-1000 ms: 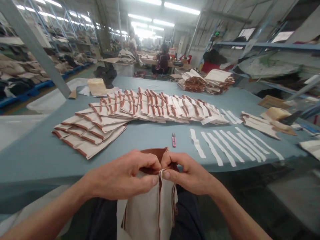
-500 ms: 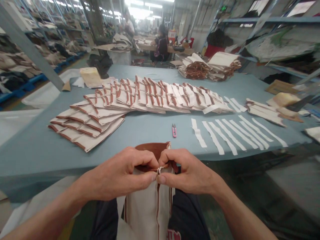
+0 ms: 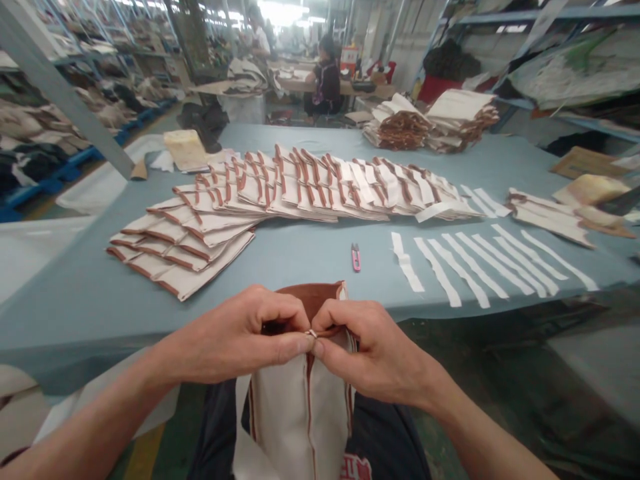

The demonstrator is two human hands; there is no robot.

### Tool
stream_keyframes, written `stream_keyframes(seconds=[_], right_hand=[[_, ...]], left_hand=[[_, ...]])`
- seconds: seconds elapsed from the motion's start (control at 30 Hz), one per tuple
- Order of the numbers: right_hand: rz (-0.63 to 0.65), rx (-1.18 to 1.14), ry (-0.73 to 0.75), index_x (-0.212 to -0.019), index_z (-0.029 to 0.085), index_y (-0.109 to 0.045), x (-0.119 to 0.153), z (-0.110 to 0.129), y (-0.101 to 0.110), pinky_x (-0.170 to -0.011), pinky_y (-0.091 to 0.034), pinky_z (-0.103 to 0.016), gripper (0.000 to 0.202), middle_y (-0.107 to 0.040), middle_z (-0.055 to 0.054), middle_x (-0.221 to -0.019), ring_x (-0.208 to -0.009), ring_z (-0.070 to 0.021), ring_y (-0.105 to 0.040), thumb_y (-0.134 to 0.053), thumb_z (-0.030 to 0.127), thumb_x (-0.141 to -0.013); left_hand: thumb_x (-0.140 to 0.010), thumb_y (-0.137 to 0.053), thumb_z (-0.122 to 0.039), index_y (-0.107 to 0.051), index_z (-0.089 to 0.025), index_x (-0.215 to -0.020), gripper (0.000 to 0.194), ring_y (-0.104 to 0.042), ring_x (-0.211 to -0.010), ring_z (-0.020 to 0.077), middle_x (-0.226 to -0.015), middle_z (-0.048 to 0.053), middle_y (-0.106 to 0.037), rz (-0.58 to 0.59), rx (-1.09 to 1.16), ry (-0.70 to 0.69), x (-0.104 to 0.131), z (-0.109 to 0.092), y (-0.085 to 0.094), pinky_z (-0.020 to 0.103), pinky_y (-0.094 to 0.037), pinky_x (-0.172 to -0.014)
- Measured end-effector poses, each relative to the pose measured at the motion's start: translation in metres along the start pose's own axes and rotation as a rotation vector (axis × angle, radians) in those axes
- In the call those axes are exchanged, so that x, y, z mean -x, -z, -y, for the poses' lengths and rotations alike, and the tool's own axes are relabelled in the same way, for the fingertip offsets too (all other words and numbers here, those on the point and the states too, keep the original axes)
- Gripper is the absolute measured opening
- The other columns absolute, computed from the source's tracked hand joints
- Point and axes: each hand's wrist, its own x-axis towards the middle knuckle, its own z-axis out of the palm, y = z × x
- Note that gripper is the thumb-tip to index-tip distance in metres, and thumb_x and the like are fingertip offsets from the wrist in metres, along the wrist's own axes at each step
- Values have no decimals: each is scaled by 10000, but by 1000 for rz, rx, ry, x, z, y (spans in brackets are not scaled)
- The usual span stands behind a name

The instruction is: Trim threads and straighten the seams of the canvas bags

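Note:
A cream fabric bag piece (image 3: 285,407) with brown edging hangs over my lap, its open top facing up and its brown inner side showing at the back. At the seam on its near rim, my left hand (image 3: 265,330) pinches the cloth between thumb and forefinger. Right beside it, fingertips nearly touching, my right hand (image 3: 357,340) pinches the same rim. A small pale bit, perhaps a seam end, pokes out between the two thumbs. On the table beyond lie pink-handled thread snips (image 3: 355,257).
A long overlapping row of folded cream-and-brown pieces (image 3: 300,183) crosses the blue-covered table (image 3: 310,257). Several white strips (image 3: 470,267) lie at the right. Stacked pieces (image 3: 397,123) stand at the back. A person (image 3: 326,80) sits farther off.
The view has shifted slightly, so the table things appear a little to the right. Both hands keep pinching the bag rim, with the fingertips and seam shifted slightly.

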Motion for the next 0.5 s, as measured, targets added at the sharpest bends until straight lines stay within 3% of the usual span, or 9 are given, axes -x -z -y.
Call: stream_keyframes(seconds=[0.13, 0.33, 0.5], right_hand=[[6, -81, -44, -739, 184, -602, -2, 1, -7, -587, -332, -224, 136, -572, 55, -643, -581, -88, -489, -617, 185, -874], [-11, -109, -81, -714, 191, -557, -5, -5, -16, -566, -304, -233, 126, -517, 64, -614, -565, -89, -452, -586, 197, -837], [-28, -78, -125, -688, 192, -537, -5, -6, -18, -562, -273, -241, 104, -489, 71, -590, -552, -86, -422, -576, 164, -780]], left_hand=[[-1024, -538, -268, -694, -170, -842, 259, -511, -584, 83, -660, -49, -596, 57, -120, -92, 8, 3, 10, 216, -338, -547], [-936, -548, -97, -707, -188, -867, 196, -561, -574, 98, -663, -31, -651, -140, -371, -202, 15, -1, 1, 232, -357, -560], [-852, -517, -38, -663, -174, -770, 216, -547, -555, 103, -635, -35, -612, -256, -506, -197, 13, 0, -13, 242, -342, -533]])
